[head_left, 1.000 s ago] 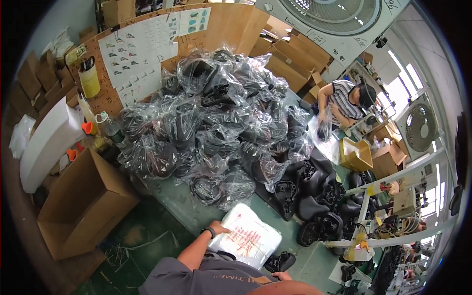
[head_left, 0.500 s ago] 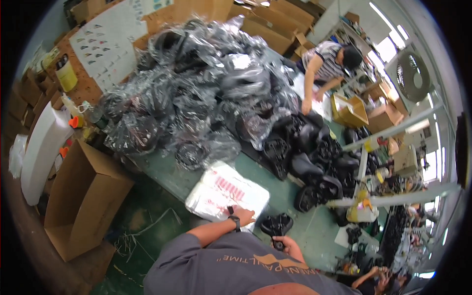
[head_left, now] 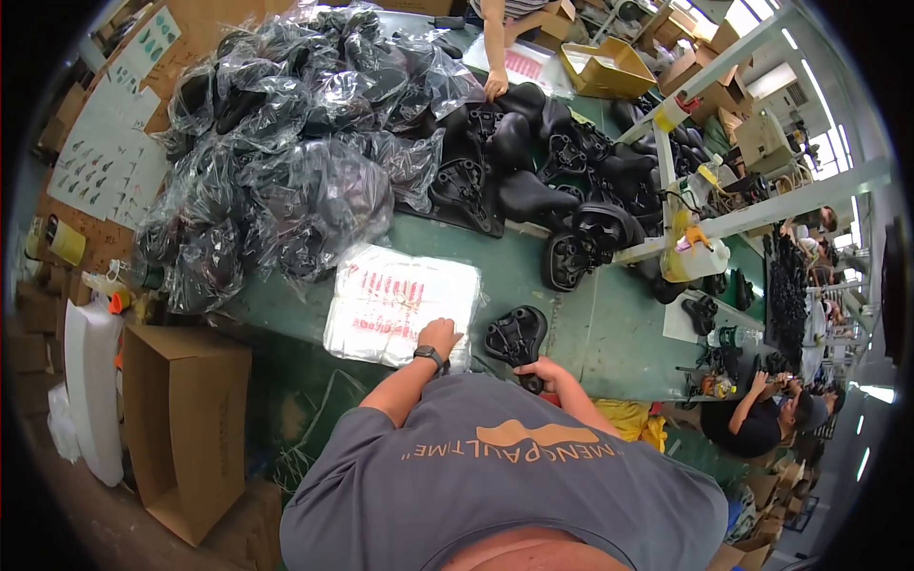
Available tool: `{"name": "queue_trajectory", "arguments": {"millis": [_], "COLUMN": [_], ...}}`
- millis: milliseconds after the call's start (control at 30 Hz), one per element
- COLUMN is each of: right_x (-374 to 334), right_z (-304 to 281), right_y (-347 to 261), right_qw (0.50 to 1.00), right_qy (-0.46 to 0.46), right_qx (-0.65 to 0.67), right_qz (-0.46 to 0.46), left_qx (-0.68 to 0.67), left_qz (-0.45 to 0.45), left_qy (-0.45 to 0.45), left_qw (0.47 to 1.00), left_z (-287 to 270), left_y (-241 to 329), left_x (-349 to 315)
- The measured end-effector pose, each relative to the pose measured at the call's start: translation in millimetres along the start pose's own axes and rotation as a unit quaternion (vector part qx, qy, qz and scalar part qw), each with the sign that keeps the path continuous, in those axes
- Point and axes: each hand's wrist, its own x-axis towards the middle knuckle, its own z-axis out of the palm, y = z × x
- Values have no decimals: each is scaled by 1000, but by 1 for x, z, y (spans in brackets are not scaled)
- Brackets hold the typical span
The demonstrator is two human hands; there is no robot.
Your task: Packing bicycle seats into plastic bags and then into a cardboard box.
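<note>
Green bench, green floor
Ahead-left of the fingers, a brown board; far ahead-right, bright windows and strip lamps.

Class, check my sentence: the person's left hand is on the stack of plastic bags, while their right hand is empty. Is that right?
Not quite: the right hand is not empty. The head view shows it holding a black bike seat by its narrow end, while the left hand is on the stack of plastic bags.
</note>
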Motion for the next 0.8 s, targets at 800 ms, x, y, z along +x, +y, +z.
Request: {"name": "queue_trajectory", "arguments": {"millis": [800], "right_x": [-22], "right_z": [63], "right_y": [40], "right_qw": [969], "right_qy": [76], "right_qx": [219], "right_qz": [-81], "left_qx": [-218], "left_qz": [-47], "left_qy": [-11], "left_qw": [975], "left_z": [-9], "left_y": [-33], "left_x": [8]}}
